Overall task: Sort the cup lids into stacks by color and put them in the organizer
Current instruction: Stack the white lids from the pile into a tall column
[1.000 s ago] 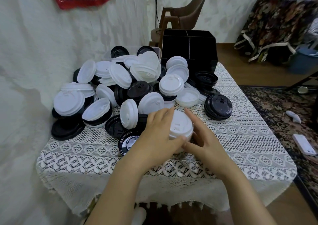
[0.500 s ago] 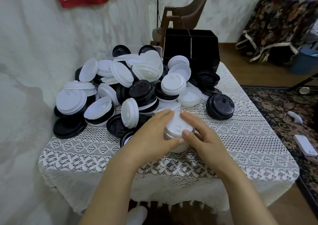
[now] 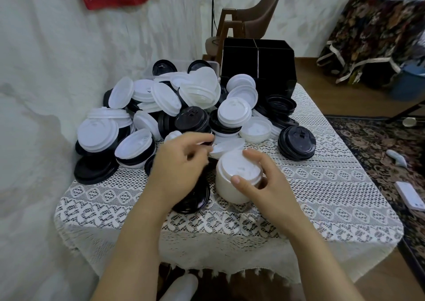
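Currently the right hand (image 3: pixel 264 183) grips a stack of white lids (image 3: pixel 232 185) that stands on the tabletop (image 3: pixel 333 185), near the middle of the near half. Its thumb (image 3: pixel 236 181) presses the stack's near side at the top rim, and its fingers (image 3: pixel 255 157) curl over the far right rim, so the stack sits clamped between them.

A tilted white lid (image 3: pixel 227 146) leans at the stack's far left edge, its right side raised. The left hand (image 3: pixel 179 165) is just left of the stack, fingers (image 3: pixel 202 138) curled, with their tips at that lid's left edge. They are blurred, so I cannot tell whether they pinch the lid or only touch it.

Under the left hand, a black lid (image 3: pixel 195 203) lies flat on the lace cloth (image 3: pixel 310 208), just beside the stack.

Beyond both hands, a heap of lids (image 3: pixel 197 89), white and black mixed, covers the far left part of the tabletop. A stack of black lids (image 3: pixel 296 142) stands apart to the right of the heap. The black organizer (image 3: pixel 257 66) stands at the far edge, behind the heap.
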Motion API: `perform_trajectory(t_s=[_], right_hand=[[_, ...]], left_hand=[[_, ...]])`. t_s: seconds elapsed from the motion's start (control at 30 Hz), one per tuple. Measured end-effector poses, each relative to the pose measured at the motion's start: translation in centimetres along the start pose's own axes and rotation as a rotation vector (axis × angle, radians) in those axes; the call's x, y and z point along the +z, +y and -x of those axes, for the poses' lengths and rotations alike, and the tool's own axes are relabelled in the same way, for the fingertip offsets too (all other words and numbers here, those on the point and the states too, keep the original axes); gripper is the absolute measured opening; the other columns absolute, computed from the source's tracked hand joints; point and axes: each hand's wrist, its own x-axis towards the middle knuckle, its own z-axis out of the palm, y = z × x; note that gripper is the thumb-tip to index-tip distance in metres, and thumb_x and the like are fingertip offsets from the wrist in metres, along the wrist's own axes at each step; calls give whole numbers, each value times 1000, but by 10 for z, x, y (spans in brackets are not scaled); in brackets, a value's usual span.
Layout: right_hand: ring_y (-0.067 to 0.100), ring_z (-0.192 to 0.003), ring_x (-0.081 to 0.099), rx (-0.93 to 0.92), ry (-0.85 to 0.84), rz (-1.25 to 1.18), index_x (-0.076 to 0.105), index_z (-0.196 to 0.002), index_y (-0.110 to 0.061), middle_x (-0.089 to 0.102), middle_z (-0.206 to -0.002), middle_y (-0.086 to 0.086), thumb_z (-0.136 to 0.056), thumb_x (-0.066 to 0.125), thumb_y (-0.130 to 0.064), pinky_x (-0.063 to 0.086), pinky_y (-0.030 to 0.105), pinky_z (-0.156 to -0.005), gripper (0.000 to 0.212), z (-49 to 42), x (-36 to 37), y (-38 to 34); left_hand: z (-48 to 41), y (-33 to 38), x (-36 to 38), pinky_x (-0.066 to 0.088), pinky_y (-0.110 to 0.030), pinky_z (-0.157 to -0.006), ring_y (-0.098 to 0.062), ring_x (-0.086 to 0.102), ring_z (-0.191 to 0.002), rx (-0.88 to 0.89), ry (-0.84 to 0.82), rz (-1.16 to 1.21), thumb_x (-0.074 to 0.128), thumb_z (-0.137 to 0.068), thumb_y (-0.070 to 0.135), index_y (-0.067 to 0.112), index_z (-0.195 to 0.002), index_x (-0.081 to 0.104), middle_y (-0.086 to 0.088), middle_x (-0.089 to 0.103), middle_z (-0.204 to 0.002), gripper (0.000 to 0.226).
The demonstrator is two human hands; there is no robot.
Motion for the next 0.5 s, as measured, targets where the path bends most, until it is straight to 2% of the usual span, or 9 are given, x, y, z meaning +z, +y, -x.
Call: perform_trajectory(t_s=[0.07, 0.13, 0.2, 0.27, 0.4, 0.5], right_hand=[[-2, -111, 50, -4, 37, 28, 49, -128, -37, 45, -124, -28, -73, 76, -45, 50, 27, -92, 62, 1, 3, -3], [-3, -108, 50, -3, 45, 46, 48, -127, -36, 44, -120, -29, -77, 79, -34, 50, 26, -90, 59, 1, 5, -3], [-1, -107, 51, -2, 48, 71, 48, -126, -35, 46, -118, -27, -77, 80, -30, 51, 26, -88, 60, 0, 5, -2], [1, -107, 52, -4, 51, 98, 47, -126, -35, 46, -118, -26, -76, 81, -29, 52, 24, -86, 61, -1, 5, -2], [2, -106, 53, -8, 43, 109, 46, -128, -34, 46, -119, -24, -76, 81, -28, 53, 26, -86, 64, -1, 5, -1], [-1, -104, 52, -3, 40, 92, 46, -128, -34, 46, -118, -24, -76, 81, -27, 53, 25, -86, 63, -1, 5, -1]], left_hand=[[-3, -5, -3, 46, -10, -76, 5, 62, -86, -20, 275, 11, 57, -90, 4, 20, -107, 67, 11, 67, -97, 26], [-7, -16, -7, 43, -18, -85, 2, 54, -93, -102, 418, -76, 61, -88, 11, 20, -117, 60, 7, 58, -107, 30], [-9, -29, -11, 41, -32, -97, -9, 49, -109, -243, 392, -118, 66, -85, 19, 19, -129, 49, 2, 49, -122, 48], [-9, -35, -13, 40, -40, -102, -19, 46, -119, -359, 281, -88, 70, -83, 26, 21, -138, 40, 1, 47, -127, 63], [-9, -40, -12, 42, -43, -100, -21, 51, -115, -385, 186, -75, 71, -82, 30, 24, -143, 34, 5, 51, -126, 72], [-8, -38, -12, 43, -34, -91, -18, 53, -111, -342, 183, -57, 74, -81, 28, 23, -143, 35, 8, 52, -122, 73]])
